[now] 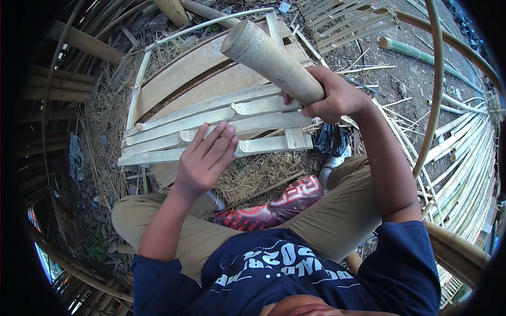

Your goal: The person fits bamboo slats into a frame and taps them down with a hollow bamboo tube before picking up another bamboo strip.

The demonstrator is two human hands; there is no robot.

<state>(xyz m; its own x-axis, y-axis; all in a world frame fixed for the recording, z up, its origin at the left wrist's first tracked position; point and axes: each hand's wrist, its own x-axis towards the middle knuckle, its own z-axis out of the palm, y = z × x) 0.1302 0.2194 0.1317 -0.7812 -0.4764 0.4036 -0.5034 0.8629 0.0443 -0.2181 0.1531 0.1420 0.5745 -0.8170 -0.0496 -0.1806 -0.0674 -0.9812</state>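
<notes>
My right hand (337, 96) is closed round the near end of a short, thick bamboo piece (271, 62), which is raised at a slant above the work. Under it lies a rectangular frame (138, 90) of split bamboo, with several pale slats (163, 138) side by side across its near part. Fingers stretched out, my left hand (204, 160) rests flat on the nearest slats. Wooden boards (184, 87) lie beneath the frame's far part. A short crosspiece (293, 138) sits at the slats' right end.
Bamboo poles (458, 163) are heaped at the right, with a green bamboo pole (421, 58) farther off. A slatted bamboo panel (348, 23) lies at the far right. A black plastic bag (331, 139) and a red printed sack (269, 210) lie near my legs. Straw and splinters litter the ground.
</notes>
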